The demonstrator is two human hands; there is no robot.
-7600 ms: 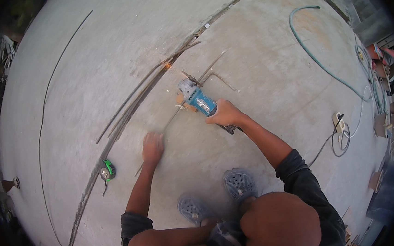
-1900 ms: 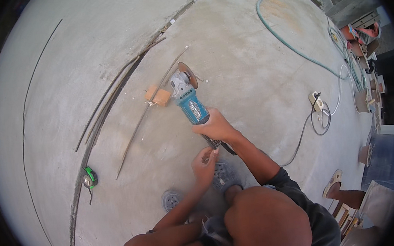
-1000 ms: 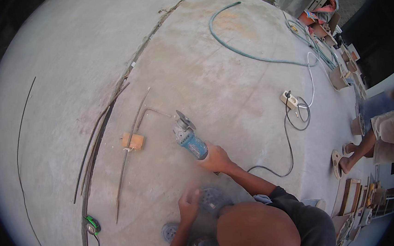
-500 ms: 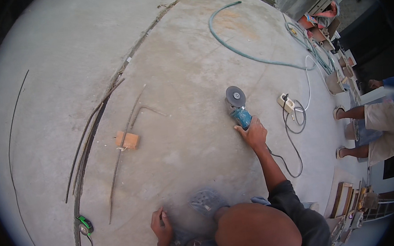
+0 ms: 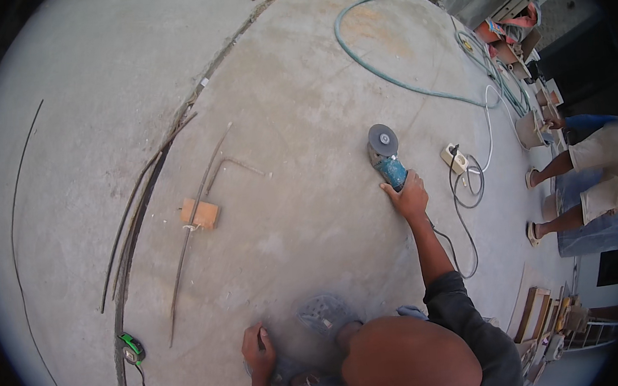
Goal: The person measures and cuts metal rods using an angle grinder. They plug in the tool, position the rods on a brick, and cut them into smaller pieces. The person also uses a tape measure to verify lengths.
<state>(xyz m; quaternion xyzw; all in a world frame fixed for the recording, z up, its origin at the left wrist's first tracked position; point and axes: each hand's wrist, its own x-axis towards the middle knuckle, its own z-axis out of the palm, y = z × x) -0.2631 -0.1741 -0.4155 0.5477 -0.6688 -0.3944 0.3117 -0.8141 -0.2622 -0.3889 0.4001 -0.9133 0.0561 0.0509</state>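
Note:
My right hand (image 5: 412, 196) grips the teal body of an angle grinder (image 5: 392, 172), held out over the concrete with its round grey disc at the far end. My left hand (image 5: 259, 346) is closed, low near my shoe (image 5: 326, 313); a short dark piece shows between its fingers, too small to name. Left of centre, a thin straight metal rod (image 5: 179, 279) rests across an orange brick (image 5: 200, 214), with a bit of pale tie at the brick. A bent rod (image 5: 230, 161) lies beside it. Farther left is a green and black tape measure (image 5: 132, 348).
Dark rods (image 5: 130, 207) lie along a groove (image 5: 121, 324) in the floor. A long thin rod (image 5: 15, 216) curves at far left. Right of the grinder are a power strip (image 5: 454, 160) and a looped cord (image 5: 458, 217). A green hose (image 5: 387, 78) lies beyond. Another person (image 5: 604, 162) stands at right.
The grinder in my right hand has shifted slightly right and away from me. My left hand has moved a little to the right. The person at right has leaned and reached toward a bucket.

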